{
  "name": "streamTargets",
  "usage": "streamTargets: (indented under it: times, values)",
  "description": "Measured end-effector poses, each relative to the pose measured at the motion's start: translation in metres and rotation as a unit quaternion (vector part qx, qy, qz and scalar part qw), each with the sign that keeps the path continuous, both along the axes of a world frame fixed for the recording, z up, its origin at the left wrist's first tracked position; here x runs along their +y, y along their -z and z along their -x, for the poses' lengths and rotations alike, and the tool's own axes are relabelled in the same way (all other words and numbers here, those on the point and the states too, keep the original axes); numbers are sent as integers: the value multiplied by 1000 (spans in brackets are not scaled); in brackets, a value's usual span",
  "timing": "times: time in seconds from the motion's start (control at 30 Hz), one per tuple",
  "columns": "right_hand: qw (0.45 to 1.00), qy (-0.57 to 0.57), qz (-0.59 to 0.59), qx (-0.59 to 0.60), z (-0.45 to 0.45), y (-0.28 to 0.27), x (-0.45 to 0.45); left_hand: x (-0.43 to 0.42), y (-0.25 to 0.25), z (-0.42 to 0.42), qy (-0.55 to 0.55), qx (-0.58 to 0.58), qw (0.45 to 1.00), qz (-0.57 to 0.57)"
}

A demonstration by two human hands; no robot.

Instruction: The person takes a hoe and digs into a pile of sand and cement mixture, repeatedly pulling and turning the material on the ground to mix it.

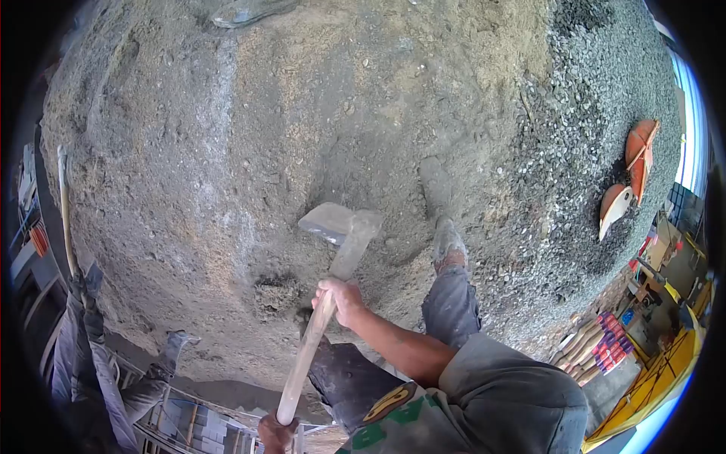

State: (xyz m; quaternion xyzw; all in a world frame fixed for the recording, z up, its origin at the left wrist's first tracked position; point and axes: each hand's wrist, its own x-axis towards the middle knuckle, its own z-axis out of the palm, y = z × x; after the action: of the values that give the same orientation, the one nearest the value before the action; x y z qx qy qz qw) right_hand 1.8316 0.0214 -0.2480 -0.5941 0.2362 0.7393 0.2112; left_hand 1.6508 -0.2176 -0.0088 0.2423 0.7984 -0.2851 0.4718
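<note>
A hoe with a wooden handle (306, 356) and a dusty metal blade (330, 222) lies across the middle of the view. My right hand (339, 300) is wrapped round the upper part of the handle, below the blade. Near the handle's lower end, my left hand (277, 432) grips it, partly cut off by the bottom edge. The blade is at the surface of grey-brown sandy material (302, 136); whether it touches cannot be made out. My dusty shoe (448, 238) stands on the material to the right of the blade.
Dark gravel (597, 98) covers the right side, with orange broken pieces (640, 155) on it. At lower left another person (94, 356) stands beside a long pole (65, 212). Stacked bags (597, 346) and a yellow object (662, 378) are at lower right.
</note>
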Motion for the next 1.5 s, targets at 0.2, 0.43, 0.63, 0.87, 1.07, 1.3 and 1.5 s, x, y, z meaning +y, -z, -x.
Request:
streamTargets:
  times: [0.2, 0.43, 0.63, 0.87, 1.07, 1.3, 1.5]
  values:
    - [973, -13, -161, -167, -187, 122, 218, 220, 175, -118, 86, -248, 954, -147]
    - [966, -130, -106, -195, -201, 165, 203, 220, 156, -145, 67, -281, 952, -104]
    - [975, -135, -20, -178, -138, 168, 113, 174, 114, -96, 16, -215, 976, -21]
    - [982, -140, 83, -98, -13, 75, -26, 34, 8, -31, -19, -81, 995, 57]
    - [967, -215, 84, 105, 69, -33, -91, -49, -92, -18, -119, 25, 988, 91]
    - [995, -5, -97, 2, -42, 41, 106, 80, 90, -52, -22, -158, 987, -5]
    - [935, 150, -316, -58, -138, 164, 363, 369, 262, -61, 257, -102, 943, -185]
